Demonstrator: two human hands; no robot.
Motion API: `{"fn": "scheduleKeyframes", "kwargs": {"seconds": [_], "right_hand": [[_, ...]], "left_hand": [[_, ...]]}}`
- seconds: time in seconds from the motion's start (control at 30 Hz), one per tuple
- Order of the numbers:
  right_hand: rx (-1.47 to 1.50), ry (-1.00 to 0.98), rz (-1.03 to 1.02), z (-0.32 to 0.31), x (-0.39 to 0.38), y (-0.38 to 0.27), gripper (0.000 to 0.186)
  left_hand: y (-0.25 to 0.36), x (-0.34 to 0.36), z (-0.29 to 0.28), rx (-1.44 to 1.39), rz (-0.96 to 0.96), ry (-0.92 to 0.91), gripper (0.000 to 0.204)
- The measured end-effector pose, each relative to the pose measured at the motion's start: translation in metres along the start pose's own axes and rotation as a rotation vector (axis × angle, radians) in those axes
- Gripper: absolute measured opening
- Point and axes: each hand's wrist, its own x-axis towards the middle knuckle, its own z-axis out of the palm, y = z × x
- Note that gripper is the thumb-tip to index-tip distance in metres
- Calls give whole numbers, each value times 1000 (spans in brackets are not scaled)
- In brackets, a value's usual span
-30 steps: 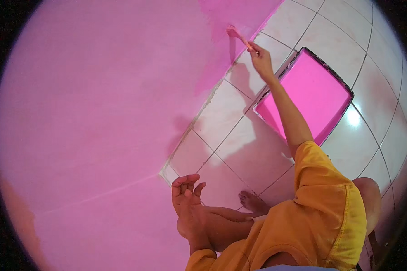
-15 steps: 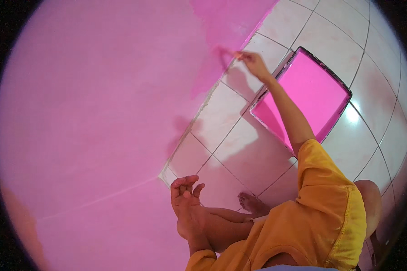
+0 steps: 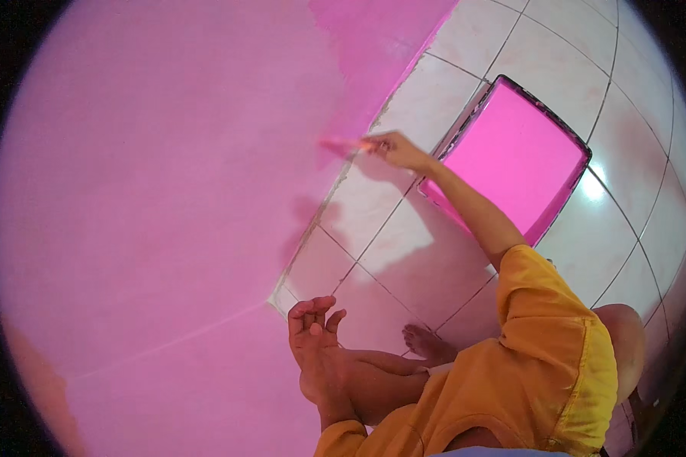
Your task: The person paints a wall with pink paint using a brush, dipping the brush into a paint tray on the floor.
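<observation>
My right hand (image 3: 396, 150) grips a paintbrush (image 3: 344, 143), blurred by motion, by its orange-looking handle. The brush's pink tip lies against the lower part of the pink wall (image 3: 168, 190), just above the floor edge. Around and above it runs a brighter, darker patch of pink paint (image 3: 377, 42). Under my right forearm stands a black-rimmed tray (image 3: 589, 152) filled with bright pink paint (image 3: 511, 152). My left hand (image 3: 318, 343) is palm up near my knee, its fingers loosely bent and apart, with nothing in them.
White floor tiles (image 3: 392, 221) with dark joints surround the tray. A wall corner (image 3: 270, 302) meets the floor left of my feet. My bare foot (image 3: 427, 344) rests on the tiles. An orange patch (image 3: 38, 381) shows at the lower left wall.
My right hand has moved left and nearer to me along the wall's bottom edge, carrying the paintbrush. The bright pink patch reaches along that edge. My left hand stays put.
</observation>
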Motion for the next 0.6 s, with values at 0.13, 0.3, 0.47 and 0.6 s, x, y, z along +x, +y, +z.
{"fn": "scheduleKeyframes", "kwargs": {"seconds": [0.13,0.3,0.47,0.6], "right_hand": [[98,416,-122,-59,24,43,34],[18,638,12,-17,8,36,35],[-107,30,-34,12,-11,44,32],[-24,135,3,-37,8,31,34]], "left_hand": [[-2,0,0,-10,-14,1,40],[0,-1,-3,6,-28,26,41],[-1,1,-2,2,-23,26,41],[4,1,4,3,-41,43,41]]}}
